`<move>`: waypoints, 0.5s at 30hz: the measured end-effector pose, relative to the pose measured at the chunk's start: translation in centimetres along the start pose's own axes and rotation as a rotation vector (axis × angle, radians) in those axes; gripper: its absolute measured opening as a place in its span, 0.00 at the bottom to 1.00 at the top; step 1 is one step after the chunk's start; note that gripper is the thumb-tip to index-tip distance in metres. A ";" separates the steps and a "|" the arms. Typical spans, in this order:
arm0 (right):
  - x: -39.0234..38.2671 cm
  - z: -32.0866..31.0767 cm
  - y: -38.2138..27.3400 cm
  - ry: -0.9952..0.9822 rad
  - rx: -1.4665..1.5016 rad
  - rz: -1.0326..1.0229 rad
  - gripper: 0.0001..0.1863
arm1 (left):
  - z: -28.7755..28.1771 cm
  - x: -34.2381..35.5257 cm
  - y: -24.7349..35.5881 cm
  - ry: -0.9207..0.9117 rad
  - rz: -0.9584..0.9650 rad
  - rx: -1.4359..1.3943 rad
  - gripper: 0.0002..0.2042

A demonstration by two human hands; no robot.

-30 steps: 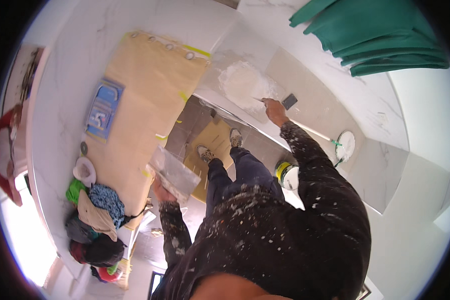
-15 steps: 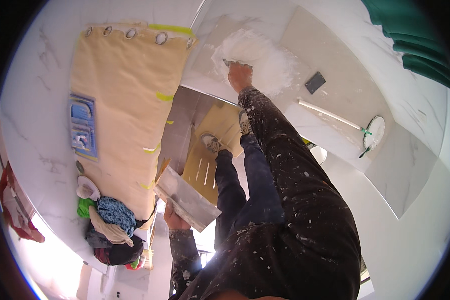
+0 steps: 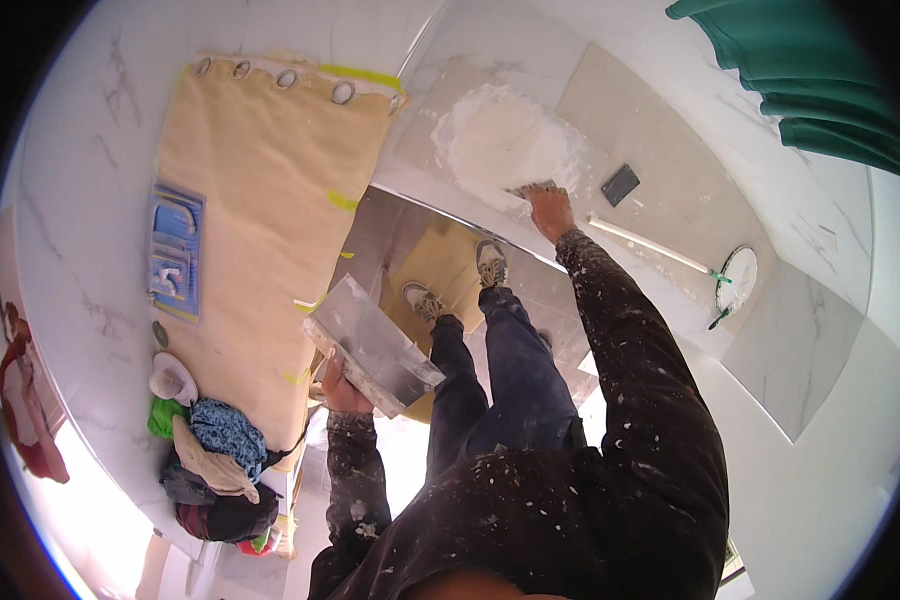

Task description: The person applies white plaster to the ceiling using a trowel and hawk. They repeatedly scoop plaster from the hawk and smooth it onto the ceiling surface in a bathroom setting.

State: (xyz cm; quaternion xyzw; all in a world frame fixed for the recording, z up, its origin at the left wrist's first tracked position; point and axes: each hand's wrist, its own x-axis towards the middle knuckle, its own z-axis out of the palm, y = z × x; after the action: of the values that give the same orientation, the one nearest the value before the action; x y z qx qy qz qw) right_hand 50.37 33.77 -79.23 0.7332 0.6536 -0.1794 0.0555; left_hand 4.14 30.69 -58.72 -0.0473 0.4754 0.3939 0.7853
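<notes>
My left hand [image 3: 345,386] is closed around the plaster-smeared back edge of a wide plastering knife [image 3: 378,338], a flat grey metal blade held at a slant in front of my legs. At the upper middle, my right hand [image 3: 550,212] is closed on a scraper [image 3: 518,191] with a thin dark blade, mostly covered by the fingers. Its blade is at the lower right edge of a spread heap of white plaster [image 3: 505,140] on the marbled countertop [image 3: 440,185]. White spatters cover both of my dark sleeves.
A dark rectangular block [image 3: 620,185], a long white rod [image 3: 655,245] and a round white-coated container [image 3: 738,280] stand to the right. On the left, a beige cloth [image 3: 260,200] carries a blue tool pack [image 3: 177,255] and piled clothes [image 3: 225,450]. A green curtain [image 3: 810,80] hangs upper right.
My right hand has moved right and nearer with the scraper, from the heap's middle to its lower right edge. The wide plastering knife in my left hand has tilted and risen slightly.
</notes>
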 end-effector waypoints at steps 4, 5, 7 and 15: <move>4.6 0.5 -0.9 0.221 -0.049 0.005 0.16 | 0.1 -0.3 -1.5 0.152 -0.007 0.085 0.27; 6.2 1.0 -1.5 0.278 -0.065 0.015 0.15 | 0.0 -0.7 -2.0 0.175 0.002 0.109 0.27; 8.5 1.9 -2.6 0.127 -0.103 0.068 0.14 | -0.5 -1.7 -2.4 0.195 0.009 0.135 0.27; 5.9 1.4 -1.2 -0.099 -0.105 0.077 0.13 | -1.4 -2.9 -2.5 0.154 0.003 0.063 0.29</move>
State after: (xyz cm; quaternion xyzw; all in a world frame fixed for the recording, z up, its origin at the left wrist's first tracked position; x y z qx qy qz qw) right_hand 49.39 39.01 -82.36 0.7440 0.6300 -0.1786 0.1329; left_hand 4.08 26.73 -57.98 -0.0520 0.5465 0.3752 0.7469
